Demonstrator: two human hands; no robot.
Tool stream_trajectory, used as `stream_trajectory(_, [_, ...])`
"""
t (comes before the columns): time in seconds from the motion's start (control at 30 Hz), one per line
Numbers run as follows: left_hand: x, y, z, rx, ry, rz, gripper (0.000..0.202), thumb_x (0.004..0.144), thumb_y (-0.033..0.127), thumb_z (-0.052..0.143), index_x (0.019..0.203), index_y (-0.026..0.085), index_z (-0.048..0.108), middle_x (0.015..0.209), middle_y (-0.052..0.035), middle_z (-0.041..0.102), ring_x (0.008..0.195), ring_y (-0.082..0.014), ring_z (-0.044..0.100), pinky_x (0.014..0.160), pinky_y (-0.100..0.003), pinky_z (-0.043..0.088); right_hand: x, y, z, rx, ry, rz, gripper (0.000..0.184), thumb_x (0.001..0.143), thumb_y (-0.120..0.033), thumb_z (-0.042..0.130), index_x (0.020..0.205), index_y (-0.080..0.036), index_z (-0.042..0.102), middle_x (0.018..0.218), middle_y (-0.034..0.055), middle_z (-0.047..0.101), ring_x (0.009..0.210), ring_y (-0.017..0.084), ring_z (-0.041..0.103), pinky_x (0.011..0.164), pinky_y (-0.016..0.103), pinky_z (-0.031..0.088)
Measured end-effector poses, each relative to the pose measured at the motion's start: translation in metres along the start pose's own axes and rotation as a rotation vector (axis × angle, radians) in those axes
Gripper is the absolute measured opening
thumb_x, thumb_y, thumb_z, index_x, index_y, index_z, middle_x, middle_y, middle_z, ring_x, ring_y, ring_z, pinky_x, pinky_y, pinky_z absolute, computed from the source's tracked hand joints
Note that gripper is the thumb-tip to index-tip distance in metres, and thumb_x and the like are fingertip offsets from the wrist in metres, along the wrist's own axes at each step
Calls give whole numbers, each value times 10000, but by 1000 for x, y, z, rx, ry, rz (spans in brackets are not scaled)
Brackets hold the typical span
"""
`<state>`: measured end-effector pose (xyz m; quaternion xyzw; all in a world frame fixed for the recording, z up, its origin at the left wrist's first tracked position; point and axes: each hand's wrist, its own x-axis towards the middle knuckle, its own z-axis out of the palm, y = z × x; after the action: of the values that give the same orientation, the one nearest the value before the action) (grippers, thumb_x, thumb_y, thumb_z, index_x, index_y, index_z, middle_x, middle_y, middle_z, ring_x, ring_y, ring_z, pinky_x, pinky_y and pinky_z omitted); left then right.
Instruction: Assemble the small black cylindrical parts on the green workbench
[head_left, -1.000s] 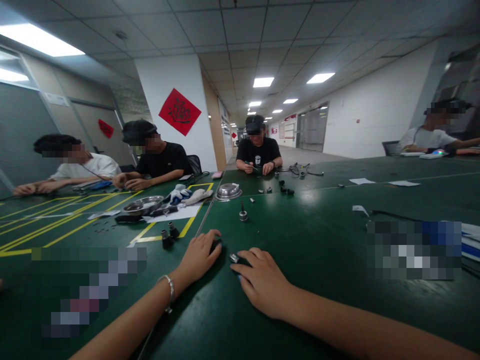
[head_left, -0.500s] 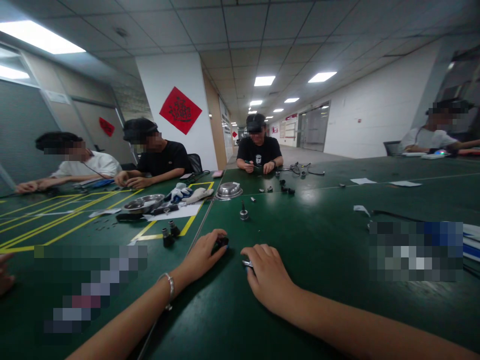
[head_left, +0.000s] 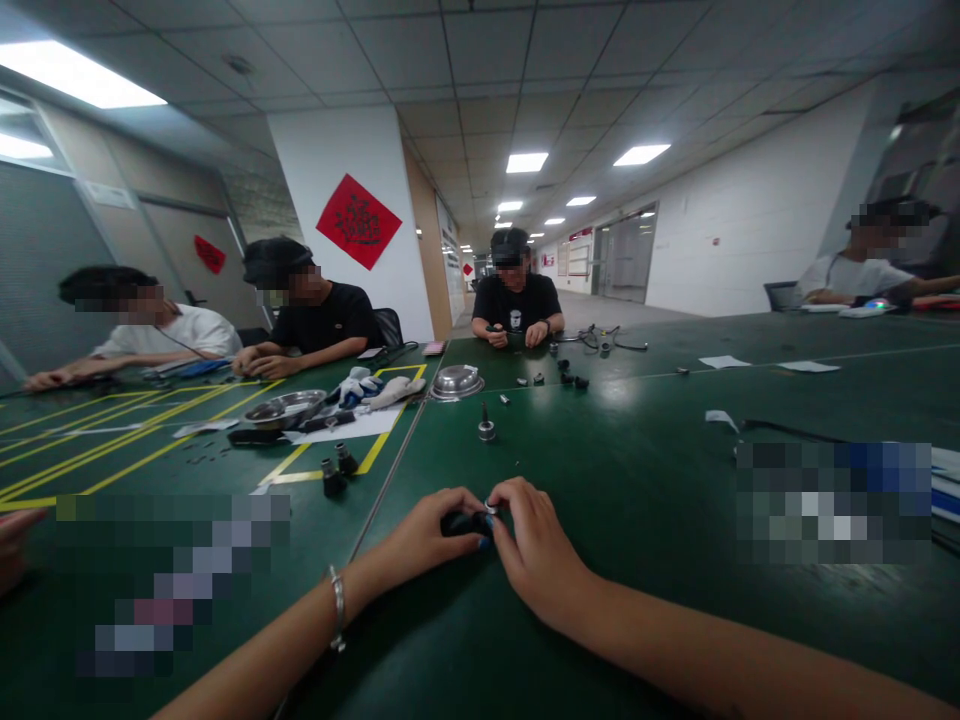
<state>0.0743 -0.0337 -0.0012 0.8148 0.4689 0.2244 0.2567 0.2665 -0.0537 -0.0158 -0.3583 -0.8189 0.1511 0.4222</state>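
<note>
My left hand is closed around a small black cylindrical part, lying sideways just above the green table. My right hand pinches a small silver metal piece at the right end of that black part. The fingertips of both hands meet there and hide where the two pieces touch. Ahead of my hands stands a round silver fitting with a dark spike on top. To the left are two black parts with metal ends, one nearer and one behind it.
A steel bowl lies upside down farther ahead, with a steel dish and gloves to its left. Small black parts lie beyond. Co-workers sit around the table; a person's hand shows at the left edge.
My hands have come together: the left moved right and slightly down with the black part, and the right brought the silver piece up against its end.
</note>
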Motion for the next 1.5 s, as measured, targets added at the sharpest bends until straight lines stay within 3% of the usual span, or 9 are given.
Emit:
stream_trajectory(0.2, [-2, -1, 4, -7, -12, 17, 256, 747, 283, 651, 980, 195, 593, 1002, -35, 642, 946, -210, 574, 861, -350, 442, -1, 4, 2, 163, -64, -54, 380, 844, 7, 379, 1146, -202, 475, 1081, 75, 433, 944, 175, 524, 848, 326, 458])
stream_trajectory(0.33, [-2, -3, 3, -8, -43, 46, 226, 755, 289, 654, 963, 211, 613, 983, -15, 650, 922, -205, 577, 848, -339, 444, 0, 5, 4, 191, -46, -48, 336, 842, -1, 425, 1109, -201, 467, 1039, 60, 472, 939, 179, 524, 840, 333, 455])
stream_trajectory(0.47, [-3, 0, 1, -34, -104, 84, 238, 739, 274, 686, 965, 213, 640, 993, -9, 655, 939, -197, 583, 873, -325, 438, 0, 3, 2, 167, -129, -69, 258, 828, 9, 468, 971, -203, 500, 986, 35, 484, 880, 161, 527, 793, 300, 454])
stream_trajectory(0.6, [-2, -1, 0, -75, -122, 116, 249, 729, 273, 706, 964, 211, 654, 1018, -17, 655, 986, -202, 583, 920, -332, 422, 1, 1, -1, 111, -201, -107, 223, 884, -45, 467, 1023, -195, 556, 966, 35, 497, 871, 158, 528, 784, 283, 444])
stream_trajectory(0.77, [-2, -4, 0, -119, -142, 95, 249, 709, 268, 722, 935, 188, 652, 975, -16, 652, 937, -196, 594, 866, -317, 453, 1, 3, -1, -33, -227, -117, 238, 913, -134, 487, 1118, -172, 600, 947, 50, 521, 826, 169, 527, 743, 288, 441])
stream_trajectory(1.0, [-3, -6, 2, -145, -117, 94, 274, 704, 248, 714, 962, 185, 644, 1027, -28, 648, 970, -202, 591, 903, -336, 445, 1, 1, -1, -132, -264, -151, 357, 908, -134, 481, 1257, -187, 532, 938, 61, 547, 819, 189, 516, 747, 307, 443])
stream_trajectory(1.17, [-4, -7, 2, -117, -108, 88, 302, 699, 273, 719, 981, 195, 642, 1043, -33, 649, 1007, -219, 582, 930, -364, 431, 1, 2, -2, -72, -308, -178, 391, 911, -115, 446, 1293, -180, 497, 960, 66, 545, 824, 182, 513, 765, 302, 447])
stream_trajectory(1.33, [-5, -7, 3, -55, -73, 39, 434, 657, 259, 746, 1061, 182, 610, 1122, -65, 620, 1096, -255, 533, 999, -414, 371, 1, 3, 0, -8, -331, -185, 438, 904, -109, 422, 1341, -151, 431, 1074, 103, 549, 938, 200, 528, 846, 333, 452])
stream_trajectory(1.5, [-5, 5, 1, -142, -116, 84, 345, 711, 208, 694, 1040, 188, 590, 1103, -46, 619, 1066, -235, 553, 978, -399, 395, -1, 5, 4, -10, -304, -71, 515, 904, -168, 448, 1393, -86, 312, 1245, 161, 525, 1125, 244, 495, 978, 399, 393])
